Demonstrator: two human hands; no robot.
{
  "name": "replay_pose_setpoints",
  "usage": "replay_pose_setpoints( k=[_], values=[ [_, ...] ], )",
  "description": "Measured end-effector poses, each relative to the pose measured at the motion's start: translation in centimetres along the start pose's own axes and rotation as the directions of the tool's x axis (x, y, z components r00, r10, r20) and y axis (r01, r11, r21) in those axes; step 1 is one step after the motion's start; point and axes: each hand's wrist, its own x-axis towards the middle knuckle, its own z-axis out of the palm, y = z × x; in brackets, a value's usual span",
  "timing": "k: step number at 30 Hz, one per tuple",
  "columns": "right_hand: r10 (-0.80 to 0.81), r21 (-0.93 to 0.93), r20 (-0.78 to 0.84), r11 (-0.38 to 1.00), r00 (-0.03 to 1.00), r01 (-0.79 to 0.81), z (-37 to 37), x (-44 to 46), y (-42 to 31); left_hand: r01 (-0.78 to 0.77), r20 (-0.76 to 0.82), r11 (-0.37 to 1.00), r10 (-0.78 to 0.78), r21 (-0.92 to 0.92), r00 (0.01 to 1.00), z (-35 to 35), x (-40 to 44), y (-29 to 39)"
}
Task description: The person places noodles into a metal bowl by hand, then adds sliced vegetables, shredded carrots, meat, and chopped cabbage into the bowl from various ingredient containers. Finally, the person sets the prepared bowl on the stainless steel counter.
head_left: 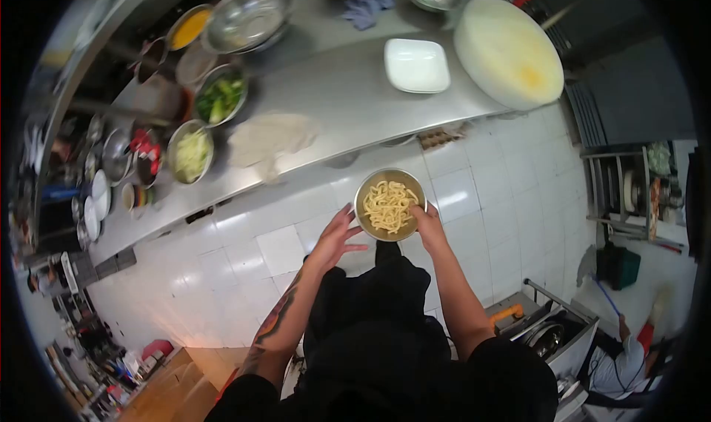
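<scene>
A round metal bowl point(392, 235) with thick yellow noodles point(389, 204) is held in front of my body, above the tiled floor. My right hand point(431, 227) grips its right side, the thumb over the rim and the other fingers hidden below. My left hand point(337, 238) is at the bowl's left side with its fingers spread; whether the fingertips touch the metal I cannot tell.
Ahead runs a steel counter point(348, 118) with a white square dish point(417, 66), a thick round cutting board point(511, 51), a crumpled cloth point(270, 140) and several bowls of ingredients at left. Another person point(618, 359) is at lower right, near a metal cart point(585, 311).
</scene>
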Motion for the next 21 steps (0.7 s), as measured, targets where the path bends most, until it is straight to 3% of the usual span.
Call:
replay_pose_setpoints(
  k=[1, 3, 5, 9, 11, 16, 18, 20, 21],
  values=[
    [-0.013, -0.006, 0.028, 1.000, 1.000, 0.013, 1.9, -0.9, 0.2, -0.037, 0.008, 0.997, 0.037, -0.064, 0.999, -2.0, -3.8, 0.8],
    [0.116, -0.008, 0.104, 0.993, 0.988, -0.115, 5.9, -3.1, 1.2, -0.120, -0.157, 0.993, 0.122, 0.021, 0.980, -7.9, -10.5, 0.5],
    [-0.002, -0.038, 0.135, 0.999, 0.991, 0.007, 11.3, -6.2, 0.8, -0.126, -0.332, 0.986, 0.157, 0.112, 0.930, -13.6, -17.3, 0.0],
    [-0.042, -0.039, 0.340, 0.997, 0.939, 0.059, 20.6, -10.6, 2.0, -0.176, -0.469, 0.959, 0.263, 0.221, 0.843, -21.3, -29.8, -0.2],
    [0.113, -0.128, 0.414, 0.990, 0.903, -0.065, 25.9, -12.8, 3.4, -0.211, -0.521, 0.942, 0.322, 0.261, 0.790, -23.0, -35.1, -0.2],
    [0.239, -0.269, 0.663, 0.961, 0.709, -0.072, 39.2, -21.8, 5.0, -0.463, -0.550, 0.873, 0.463, 0.150, 0.695, -22.2, -42.3, 3.9],
    [0.303, -0.318, 0.733, 0.944, 0.609, -0.086, 43.8, -25.1, 5.7, -0.656, -0.490, 0.755, 0.572, 0.001, 0.658, -22.7, -43.6, 5.3],
    [0.362, -0.366, 0.809, 0.927, 0.463, -0.084, 47.4, -28.2, 6.3, -0.679, -0.547, 0.734, 0.560, -0.021, 0.622, -24.5, -45.1, 6.3],
    [0.378, -0.388, 0.814, 0.919, 0.442, -0.072, 48.8, -28.9, 6.6, -0.682, -0.576, 0.729, 0.539, -0.046, 0.615, -25.6, -45.9, 6.5]
  ],
)
